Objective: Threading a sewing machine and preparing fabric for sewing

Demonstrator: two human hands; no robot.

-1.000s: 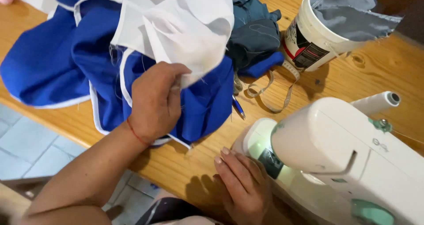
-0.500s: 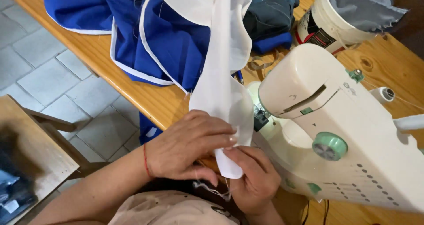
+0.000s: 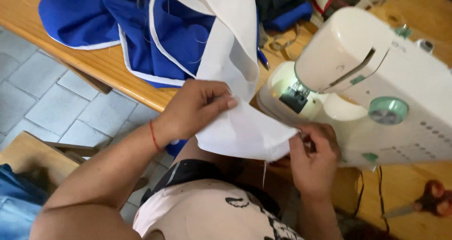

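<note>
The left hand (image 3: 197, 105) pinches the white cloth (image 3: 235, 75) between thumb and fingers, which lie nearly flat and pressed together on its upper fold. The cloth hangs from the table edge down over the person's lap, its lower end stretched between both hands in front of the sewing machine (image 3: 367, 84). It looks thin, light and limp, likely to slip and crease, so it is best held near its edges with a light pinch at two places. The right hand (image 3: 313, 157) curls its fingers around the cloth's lower corner, close beside the machine's base. Blue cloth with white trim (image 3: 155, 32) lies heaped on the wooden table (image 3: 94, 65) behind. Orange-handled scissors (image 3: 423, 204) rest at the far right.
</note>
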